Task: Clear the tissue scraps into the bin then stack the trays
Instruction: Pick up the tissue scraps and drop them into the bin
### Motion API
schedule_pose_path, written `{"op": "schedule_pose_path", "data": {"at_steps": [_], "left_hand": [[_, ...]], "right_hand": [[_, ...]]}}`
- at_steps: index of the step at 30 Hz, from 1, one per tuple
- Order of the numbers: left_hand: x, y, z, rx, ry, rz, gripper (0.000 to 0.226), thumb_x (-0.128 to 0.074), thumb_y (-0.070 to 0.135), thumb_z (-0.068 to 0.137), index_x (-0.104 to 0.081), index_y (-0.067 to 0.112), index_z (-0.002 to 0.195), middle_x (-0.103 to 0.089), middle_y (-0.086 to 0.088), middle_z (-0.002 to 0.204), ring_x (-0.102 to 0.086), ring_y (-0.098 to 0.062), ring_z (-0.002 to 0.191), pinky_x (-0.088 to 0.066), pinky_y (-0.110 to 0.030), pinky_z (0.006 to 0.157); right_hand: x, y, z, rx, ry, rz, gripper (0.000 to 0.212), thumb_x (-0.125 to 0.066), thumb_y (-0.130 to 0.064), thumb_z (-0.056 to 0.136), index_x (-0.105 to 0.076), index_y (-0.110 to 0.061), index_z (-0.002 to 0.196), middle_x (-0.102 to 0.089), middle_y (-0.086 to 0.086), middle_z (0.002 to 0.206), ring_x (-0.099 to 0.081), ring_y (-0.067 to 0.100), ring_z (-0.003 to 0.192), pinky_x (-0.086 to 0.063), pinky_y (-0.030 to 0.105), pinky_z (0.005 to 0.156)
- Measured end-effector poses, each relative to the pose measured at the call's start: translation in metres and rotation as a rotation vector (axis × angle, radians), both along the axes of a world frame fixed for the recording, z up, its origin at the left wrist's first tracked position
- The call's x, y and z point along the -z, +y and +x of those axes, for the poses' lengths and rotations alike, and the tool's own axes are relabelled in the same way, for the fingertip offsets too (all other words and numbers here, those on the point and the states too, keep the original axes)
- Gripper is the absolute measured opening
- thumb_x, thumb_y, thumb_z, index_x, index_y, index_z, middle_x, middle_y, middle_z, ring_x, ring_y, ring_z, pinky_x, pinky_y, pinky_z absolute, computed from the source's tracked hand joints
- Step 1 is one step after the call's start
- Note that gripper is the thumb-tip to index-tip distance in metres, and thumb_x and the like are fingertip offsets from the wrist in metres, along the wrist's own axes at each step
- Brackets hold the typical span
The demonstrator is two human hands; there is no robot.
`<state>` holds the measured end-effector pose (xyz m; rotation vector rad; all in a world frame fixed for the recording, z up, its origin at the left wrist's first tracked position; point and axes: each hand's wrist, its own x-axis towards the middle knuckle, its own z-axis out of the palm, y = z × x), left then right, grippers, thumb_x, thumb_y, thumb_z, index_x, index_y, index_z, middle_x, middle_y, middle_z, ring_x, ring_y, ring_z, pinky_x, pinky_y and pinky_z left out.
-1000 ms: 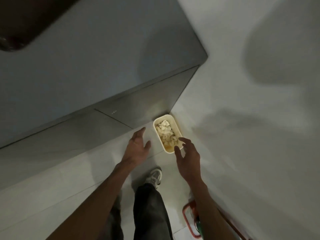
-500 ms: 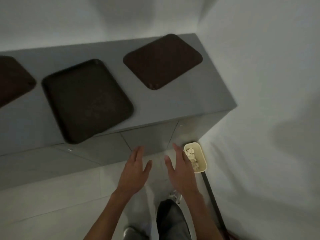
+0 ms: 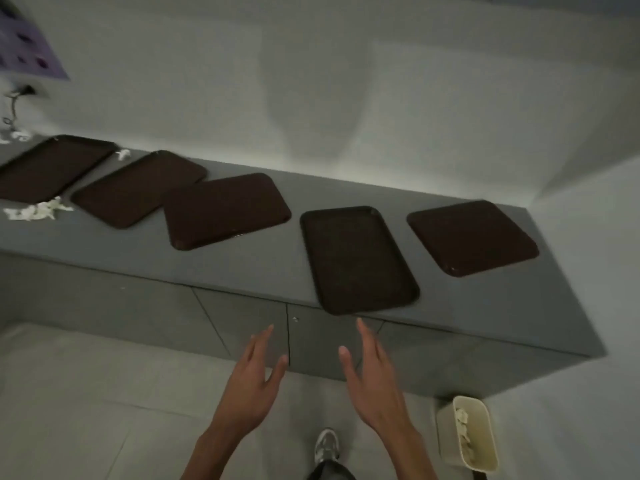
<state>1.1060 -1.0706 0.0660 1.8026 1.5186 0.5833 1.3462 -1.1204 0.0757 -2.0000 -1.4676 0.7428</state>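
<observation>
Several dark brown trays lie in a row on the grey counter; the nearest tray overhangs the front edge, with another tray at the right end. White tissue scraps lie on the counter at far left, with smaller scraps between the two leftmost trays. A cream bin holding tissue stands on the floor at the counter's right end. My left hand and my right hand hover with straight fingers and nothing in them, just below the nearest tray.
A white wall runs behind the counter and along the right side. A purple sheet hangs on the wall at far left above a cable and socket. My shoe stands on the pale tiled floor by the bin.
My view has lifted from the bin on the floor up to the counter, bringing the whole row of trays into sight. Both hands rose from beside the bin toward the counter's front edge.
</observation>
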Motion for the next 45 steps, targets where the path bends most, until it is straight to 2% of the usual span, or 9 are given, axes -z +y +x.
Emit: {"op": "schedule_pose_path", "data": {"at_steps": [3, 8, 13, 17, 20, 27, 31, 39, 45], "left_hand": [[-0.011, 0.021, -0.042, -0.092, -0.032, 0.012, 0.065, -0.048, 0.055, 0.101, -0.032, 0.031, 0.159, -0.039, -0.002, 0.163, -0.038, -0.021, 0.150, -0.035, -0.036, 0.120], [-0.015, 0.069, -0.108, -0.230, -0.031, 0.065, 0.050, -0.059, 0.036, 0.101, -0.050, 0.021, 0.147, -0.056, 0.004, 0.147, -0.053, -0.014, 0.133, -0.030, -0.009, 0.103], [-0.010, 0.123, -0.187, -0.343, -0.007, 0.058, 0.042, -0.056, 0.040, 0.102, -0.054, 0.026, 0.142, -0.059, 0.014, 0.139, -0.056, -0.009, 0.128, -0.039, -0.022, 0.104], [-0.014, 0.170, -0.256, -0.455, -0.017, 0.055, 0.035, -0.056, 0.042, 0.102, -0.057, 0.034, 0.136, -0.062, 0.021, 0.131, -0.060, -0.005, 0.120, -0.048, -0.030, 0.105], [-0.015, 0.207, -0.306, -0.541, -0.026, 0.070, 0.030, -0.059, 0.036, 0.101, -0.062, 0.029, 0.130, -0.067, 0.019, 0.125, -0.063, -0.005, 0.119, -0.052, -0.036, 0.105], [-0.005, 0.267, -0.414, -0.677, -0.094, 0.062, 0.019, -0.063, 0.029, 0.100, -0.068, 0.033, 0.118, -0.070, 0.021, 0.114, -0.064, 0.002, 0.112, -0.055, -0.036, 0.100], [0.009, 0.313, -0.485, -0.651, -0.062, 0.026, 0.020, -0.061, 0.027, 0.102, -0.069, 0.030, 0.120, -0.071, 0.019, 0.113, -0.065, -0.002, 0.111, -0.054, -0.034, 0.101], [0.007, 0.414, -0.629, -0.445, 0.038, -0.012, 0.023, -0.059, 0.032, 0.103, -0.067, 0.030, 0.124, -0.069, 0.020, 0.117, -0.064, 0.000, 0.109, -0.051, -0.026, 0.098], [0.001, 0.497, -0.708, -0.354, 0.101, 0.019, 0.020, -0.057, 0.033, 0.103, -0.065, 0.028, 0.120, -0.068, 0.020, 0.116, -0.065, -0.003, 0.107, -0.048, -0.022, 0.092]], "right_hand": [[-0.004, 0.035, -0.041, -0.085, 0.004, 0.000, 0.081, -0.022, -0.083, 0.097, -0.006, -0.044, 0.166, -0.021, -0.007, 0.174, -0.021, 0.015, 0.160, -0.025, 0.040, 0.129], [0.004, 0.105, -0.106, -0.192, 0.010, -0.009, 0.074, -0.028, -0.075, 0.102, -0.017, -0.039, 0.166, -0.025, -0.008, 0.173, -0.024, 0.011, 0.158, -0.026, 0.037, 0.128], [0.012, 0.187, -0.177, -0.271, 0.017, -0.050, 0.076, -0.027, -0.072, 0.100, -0.020, -0.036, 0.166, -0.026, -0.010, 0.172, -0.026, 0.013, 0.157, -0.028, 0.042, 0.128], [0.017, 0.258, -0.245, -0.352, 0.036, -0.035, 0.070, -0.029, -0.069, 0.102, -0.026, -0.036, 0.164, -0.034, -0.011, 0.168, -0.032, 0.011, 0.153, -0.032, 0.039, 0.126], [0.019, 0.310, -0.297, -0.436, 0.036, -0.014, 0.061, -0.035, -0.062, 0.107, -0.029, -0.036, 0.162, -0.037, -0.013, 0.164, -0.036, 0.008, 0.150, -0.034, 0.035, 0.124], [0.025, 0.408, -0.414, -0.584, 0.002, 0.015, 0.049, -0.052, -0.041, 0.109, -0.046, -0.025, 0.156, -0.048, -0.008, 0.155, -0.045, 0.012, 0.144, -0.031, 0.022, 0.120], [0.042, 0.456, -0.481, -0.579, -0.048, 0.018, 0.046, -0.057, -0.034, 0.107, -0.052, -0.022, 0.151, -0.054, -0.004, 0.150, -0.050, 0.014, 0.139, -0.030, 0.016, 0.115], [0.043, 0.523, -0.610, -0.413, 0.005, 0.026, 0.043, -0.061, -0.032, 0.104, -0.056, -0.022, 0.145, -0.060, -0.002, 0.144, -0.057, 0.019, 0.132, -0.044, 0.031, 0.113], [0.040, 0.572, -0.673, -0.328, -0.012, -0.013, 0.042, -0.060, -0.033, 0.104, -0.058, -0.020, 0.144, -0.059, -0.003, 0.143, -0.057, 0.015, 0.131, -0.033, 0.013, 0.106]]}}
